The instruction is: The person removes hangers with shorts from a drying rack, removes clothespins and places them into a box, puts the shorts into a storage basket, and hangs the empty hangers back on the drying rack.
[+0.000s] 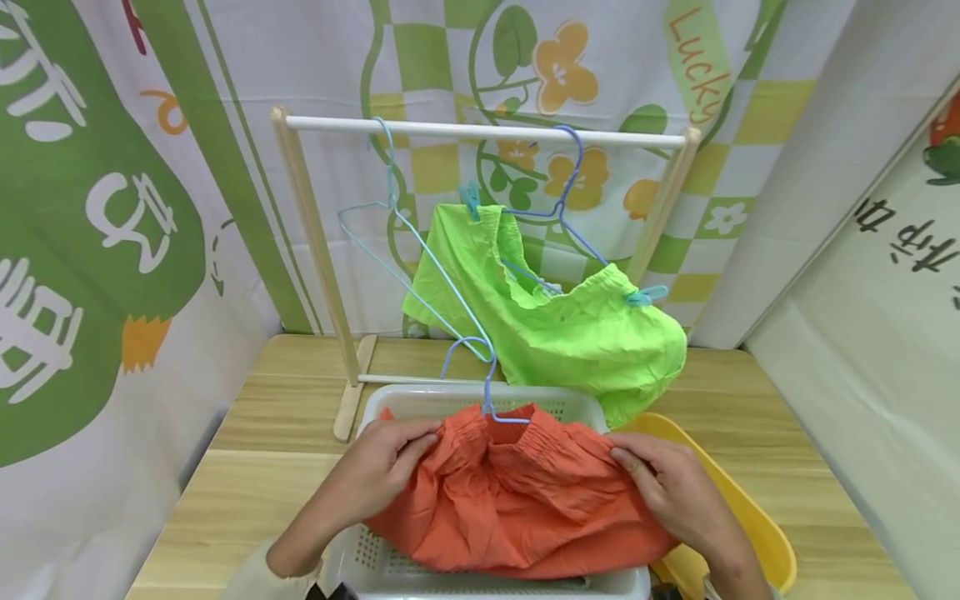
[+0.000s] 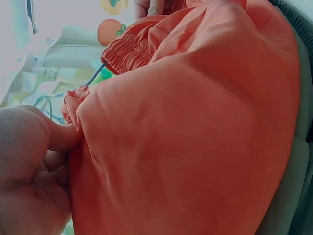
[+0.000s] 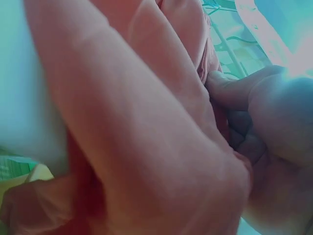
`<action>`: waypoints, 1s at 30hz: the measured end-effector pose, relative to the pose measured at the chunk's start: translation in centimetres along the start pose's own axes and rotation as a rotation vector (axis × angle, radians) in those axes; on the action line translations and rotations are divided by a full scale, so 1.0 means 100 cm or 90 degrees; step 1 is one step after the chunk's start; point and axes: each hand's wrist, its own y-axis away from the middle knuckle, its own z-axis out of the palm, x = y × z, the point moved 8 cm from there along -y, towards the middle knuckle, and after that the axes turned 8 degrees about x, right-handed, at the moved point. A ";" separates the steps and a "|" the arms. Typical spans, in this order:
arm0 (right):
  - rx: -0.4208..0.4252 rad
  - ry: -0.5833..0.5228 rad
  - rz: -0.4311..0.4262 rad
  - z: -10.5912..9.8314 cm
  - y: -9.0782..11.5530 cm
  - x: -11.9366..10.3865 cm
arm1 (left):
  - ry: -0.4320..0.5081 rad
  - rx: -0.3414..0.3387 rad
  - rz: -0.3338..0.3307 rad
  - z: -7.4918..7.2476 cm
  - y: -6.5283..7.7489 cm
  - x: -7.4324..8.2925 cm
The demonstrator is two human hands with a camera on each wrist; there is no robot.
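Observation:
Orange-red shorts (image 1: pixel 517 517) with a gathered elastic waistband hang stretched between both hands, over a white basket. My left hand (image 1: pixel 378 471) pinches the waistband's left end between thumb and fingers; the left wrist view shows the thumb pressed on the cloth (image 2: pixel 181 132). At the opposite end my right hand (image 1: pixel 671 483) grips the waistband, thumb on the near side. A purple hanger (image 1: pixel 489 387) sits in the waist opening, its hook sticking up and its lower part hidden by the fabric. The right wrist view shows folds of the shorts (image 3: pixel 142 122) beside the right thumb.
Behind stands a small rack (image 1: pixel 487 129) bearing an unladen light-blue hanger (image 1: pixel 442 250) and bright green shorts (image 1: pixel 555 333), clipped by blue pegs (image 1: pixel 647 296) to another purple hanger (image 1: pixel 573 179). The white basket (image 1: pixel 367 567) is below the hands, a yellow basket (image 1: pixel 757 521) at right.

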 end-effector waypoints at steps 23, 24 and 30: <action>0.010 -0.019 0.077 -0.024 0.015 0.022 | 0.044 0.035 0.013 -0.008 0.000 -0.003; 0.013 -0.017 0.085 -0.025 0.016 0.024 | 0.046 0.036 0.009 -0.008 0.000 -0.004; 0.060 0.002 0.125 -0.034 0.023 0.035 | 0.054 0.052 -0.007 -0.014 0.002 -0.008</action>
